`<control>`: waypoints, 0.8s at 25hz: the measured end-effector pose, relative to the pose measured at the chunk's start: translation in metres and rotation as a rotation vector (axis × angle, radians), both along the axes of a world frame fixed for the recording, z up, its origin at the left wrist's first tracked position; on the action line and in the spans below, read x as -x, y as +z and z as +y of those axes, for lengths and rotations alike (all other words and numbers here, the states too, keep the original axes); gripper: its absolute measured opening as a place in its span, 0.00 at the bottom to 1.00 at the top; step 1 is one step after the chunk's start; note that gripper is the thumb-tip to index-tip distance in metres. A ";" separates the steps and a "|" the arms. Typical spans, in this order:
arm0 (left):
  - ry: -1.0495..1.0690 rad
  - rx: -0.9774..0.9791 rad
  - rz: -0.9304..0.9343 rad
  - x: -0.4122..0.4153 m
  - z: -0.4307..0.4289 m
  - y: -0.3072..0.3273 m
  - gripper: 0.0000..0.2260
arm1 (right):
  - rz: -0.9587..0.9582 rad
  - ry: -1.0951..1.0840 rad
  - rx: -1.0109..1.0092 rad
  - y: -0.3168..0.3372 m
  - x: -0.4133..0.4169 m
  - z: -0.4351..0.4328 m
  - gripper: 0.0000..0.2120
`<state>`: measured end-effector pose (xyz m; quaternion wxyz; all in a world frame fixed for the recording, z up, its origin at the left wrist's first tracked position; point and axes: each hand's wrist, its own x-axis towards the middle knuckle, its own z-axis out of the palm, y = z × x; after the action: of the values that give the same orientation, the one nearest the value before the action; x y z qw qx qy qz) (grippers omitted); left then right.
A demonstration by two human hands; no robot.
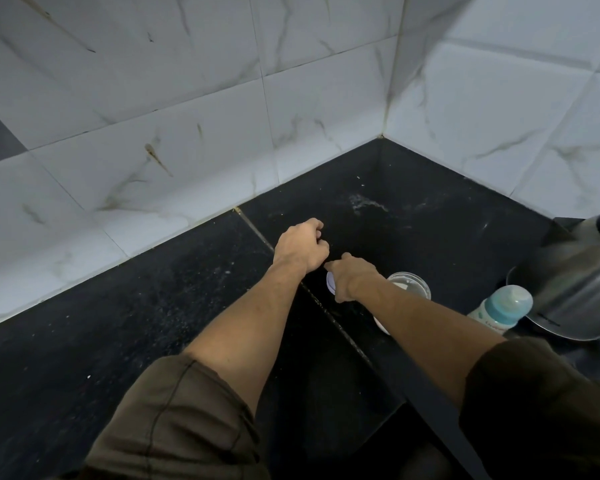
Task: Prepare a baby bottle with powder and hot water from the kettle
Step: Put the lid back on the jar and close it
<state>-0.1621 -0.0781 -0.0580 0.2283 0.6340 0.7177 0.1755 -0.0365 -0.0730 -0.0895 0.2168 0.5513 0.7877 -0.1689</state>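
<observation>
- Right hand is low over the worktop, back of the hand up, index finger poking left and thumb hanging down. A small white round piece peeks out from under it. Whether the fingers grip it or only cover it, I cannot tell.
- Left hand hovers just beside it, farther toward the tiled wall. Its fingers are curled under, and the knuckles hide whether anything sits inside them.
- The two hands are nearly touching, fingertip to wrist.
- Just right of the right hand is a clear glass jar, mouth open, something pale inside.
- A white rim shows beneath the right forearm, but too little of it to name.
- Farther right is the baby bottle, teal cap on. It looks upright, cap end leaning toward the kettle in this wide view, and close against it.
- The steel kettle is at the far right edge, on its base.
- The relation that matters: bottle and kettle both lie off to the right, beyond the jar, so the right hand is clearly the nearer one. My read is that the bottle is yet to be uncapped, and any reach means crossing over that open jar. That risks a knock.
</observation>
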 end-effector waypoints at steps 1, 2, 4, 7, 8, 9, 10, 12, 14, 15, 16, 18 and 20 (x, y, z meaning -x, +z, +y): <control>0.005 0.002 0.005 0.002 0.000 0.000 0.21 | 0.044 -0.015 -0.035 0.004 -0.003 0.002 0.36; 0.008 0.004 0.009 0.003 -0.001 0.000 0.21 | 0.101 -0.044 -0.085 0.008 -0.007 0.003 0.34; 0.000 0.016 0.022 0.004 -0.001 0.003 0.22 | 0.225 -0.133 -0.206 0.022 -0.017 0.005 0.34; -0.015 0.044 0.032 -0.003 -0.005 0.009 0.23 | 0.431 -0.279 -0.361 0.049 -0.041 0.004 0.35; -0.024 0.049 0.031 -0.007 -0.007 0.010 0.23 | 0.508 -0.323 -0.402 0.058 -0.048 0.002 0.35; -0.035 0.051 0.028 -0.012 -0.010 0.011 0.23 | 0.586 -0.360 -0.439 0.064 -0.055 -0.002 0.35; -0.047 0.051 0.025 -0.017 -0.014 0.011 0.24 | 0.661 -0.383 -0.474 0.069 -0.061 -0.008 0.35; -0.074 0.046 0.019 -0.029 -0.023 0.012 0.24 | 0.773 -0.393 -0.539 0.073 -0.071 -0.022 0.34; -0.103 0.040 0.010 -0.040 -0.031 0.013 0.24 | 0.821 -0.391 -0.598 0.071 -0.080 -0.038 0.32; -0.118 0.039 0.005 -0.046 -0.036 0.015 0.24 | 0.843 -0.408 -0.627 0.071 -0.086 -0.046 0.31; -0.132 0.039 -0.004 -0.051 -0.041 0.017 0.25 | 0.873 -0.446 -0.648 0.071 -0.091 -0.053 0.29; -0.156 0.043 -0.038 -0.060 -0.052 0.019 0.27 | 0.926 -0.550 -0.656 0.070 -0.101 -0.066 0.26; -0.200 0.062 -0.076 -0.069 -0.062 0.019 0.30 | 0.937 -0.611 -0.620 0.067 -0.108 -0.078 0.25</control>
<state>-0.0931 -0.1401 -0.0385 0.2913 0.6879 0.6468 0.1537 0.0717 -0.1507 -0.0229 -0.3779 0.6558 0.6188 -0.2105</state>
